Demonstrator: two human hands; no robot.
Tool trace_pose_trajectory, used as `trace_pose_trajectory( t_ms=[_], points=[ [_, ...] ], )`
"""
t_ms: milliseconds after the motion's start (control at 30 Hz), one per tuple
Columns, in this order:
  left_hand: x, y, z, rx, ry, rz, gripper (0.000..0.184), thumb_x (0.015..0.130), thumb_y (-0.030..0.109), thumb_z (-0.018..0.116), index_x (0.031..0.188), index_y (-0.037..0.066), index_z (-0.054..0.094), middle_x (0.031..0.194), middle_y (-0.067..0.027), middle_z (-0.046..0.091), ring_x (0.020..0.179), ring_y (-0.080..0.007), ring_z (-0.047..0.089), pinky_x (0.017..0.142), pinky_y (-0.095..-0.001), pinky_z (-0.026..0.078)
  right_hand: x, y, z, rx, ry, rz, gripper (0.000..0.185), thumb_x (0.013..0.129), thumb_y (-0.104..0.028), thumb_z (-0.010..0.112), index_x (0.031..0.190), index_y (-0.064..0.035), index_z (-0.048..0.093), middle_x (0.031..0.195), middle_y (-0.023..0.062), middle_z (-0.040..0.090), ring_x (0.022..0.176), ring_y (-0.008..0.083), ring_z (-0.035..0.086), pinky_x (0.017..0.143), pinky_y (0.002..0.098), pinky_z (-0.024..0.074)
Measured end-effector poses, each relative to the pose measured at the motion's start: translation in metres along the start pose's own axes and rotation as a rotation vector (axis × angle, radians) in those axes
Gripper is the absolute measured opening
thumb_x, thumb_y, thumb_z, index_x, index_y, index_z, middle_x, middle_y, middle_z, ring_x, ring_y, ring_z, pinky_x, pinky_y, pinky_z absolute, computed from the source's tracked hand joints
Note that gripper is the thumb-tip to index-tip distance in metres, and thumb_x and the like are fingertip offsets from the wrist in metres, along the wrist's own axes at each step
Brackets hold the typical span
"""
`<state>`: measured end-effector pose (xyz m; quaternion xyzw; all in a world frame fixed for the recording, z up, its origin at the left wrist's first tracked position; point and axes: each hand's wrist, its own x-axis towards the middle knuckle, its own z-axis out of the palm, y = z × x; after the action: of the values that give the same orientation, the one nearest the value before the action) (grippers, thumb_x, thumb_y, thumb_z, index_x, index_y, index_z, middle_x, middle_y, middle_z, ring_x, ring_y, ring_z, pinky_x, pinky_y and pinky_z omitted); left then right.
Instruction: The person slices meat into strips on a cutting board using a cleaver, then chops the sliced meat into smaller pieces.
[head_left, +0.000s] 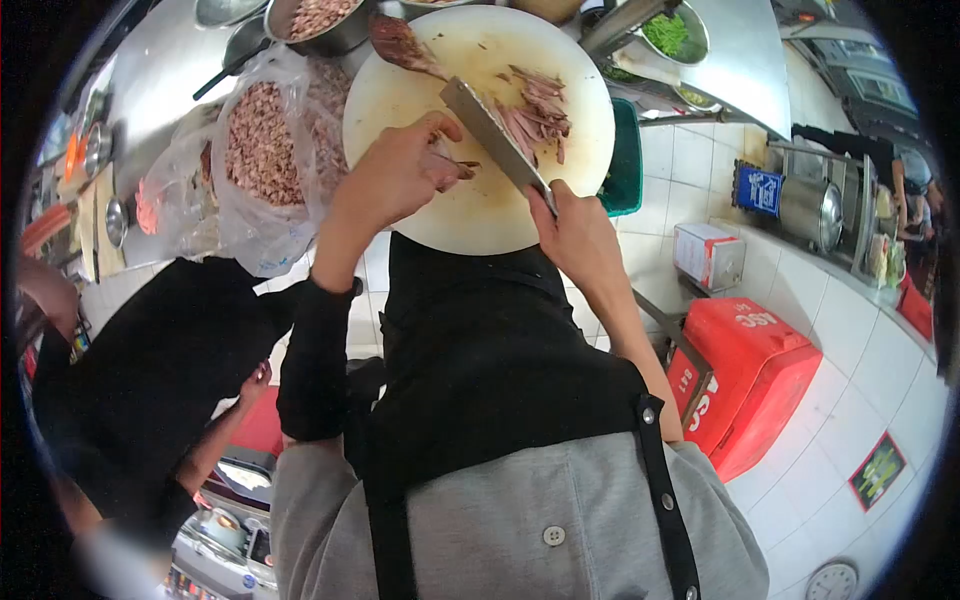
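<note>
On a round white cutting board (420,225), my right hand (582,238) grips the handle of a cleaver (497,138). Its broad blade slants up and left across the middle of the board. My left hand (395,170) is closed on a piece of meat (445,170) left of the blade, its fingers partly hiding the piece. Sliced reddish meat (535,115) lies in a pile just right of the blade. A dark browned drumstick-like piece of meat (403,46) rests at the board's upper left, apart from both hands.
Left of the board stands a clear plastic bag (265,150) of chopped meat, with a metal bowl (320,22) of similar pieces behind. A green bin (625,165) sits right of the board. A red box (745,385) stands lower right. A person in black (150,370) is close at left.
</note>
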<state>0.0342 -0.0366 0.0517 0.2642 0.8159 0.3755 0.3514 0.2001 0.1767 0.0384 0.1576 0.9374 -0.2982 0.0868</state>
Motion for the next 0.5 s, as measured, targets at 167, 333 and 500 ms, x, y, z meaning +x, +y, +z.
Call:
trace_pose_trajectory(
  t_ms=[167,333,500],
  points=[
    [-0.005,-0.038,0.027,-0.103,0.353,0.044,0.039,0.089,-0.002,0.075,0.126,0.001,0.061,0.120,-0.0158,0.075,0.098,-0.0269,0.080,0.085,-0.0362,0.061,-0.007,-0.009,-0.006,-0.062,-0.043,-0.062,0.041,0.109,-0.034,0.061,0.086,0.0006,0.060,0.061,0.0296,0.063,0.061,0.0510,0.068,0.055,0.0585,0.0547],
    [-0.022,-0.052,0.038,0.009,0.583,0.105,0.042,0.084,0.000,0.080,0.123,0.003,0.065,0.137,-0.0149,0.060,0.111,-0.0324,0.071,0.089,-0.0411,0.059,-0.013,-0.009,0.005,-0.071,-0.059,-0.073,0.039,0.109,-0.032,0.062,0.087,0.0003,0.059,0.060,0.0294,0.063,0.059,0.0506,0.067,0.054,0.0580,0.0543],
    [-0.039,-0.061,0.034,0.337,0.548,0.373,0.043,0.082,0.000,0.079,0.122,0.008,0.069,0.134,-0.0116,0.062,0.125,-0.0388,0.060,0.098,-0.0441,0.056,-0.012,0.001,0.008,-0.026,-0.104,-0.064,0.034,0.110,-0.029,0.060,0.093,0.0004,0.057,0.065,0.0300,0.066,0.062,0.0509,0.068,0.056,0.0589,0.0540]
  ],
)
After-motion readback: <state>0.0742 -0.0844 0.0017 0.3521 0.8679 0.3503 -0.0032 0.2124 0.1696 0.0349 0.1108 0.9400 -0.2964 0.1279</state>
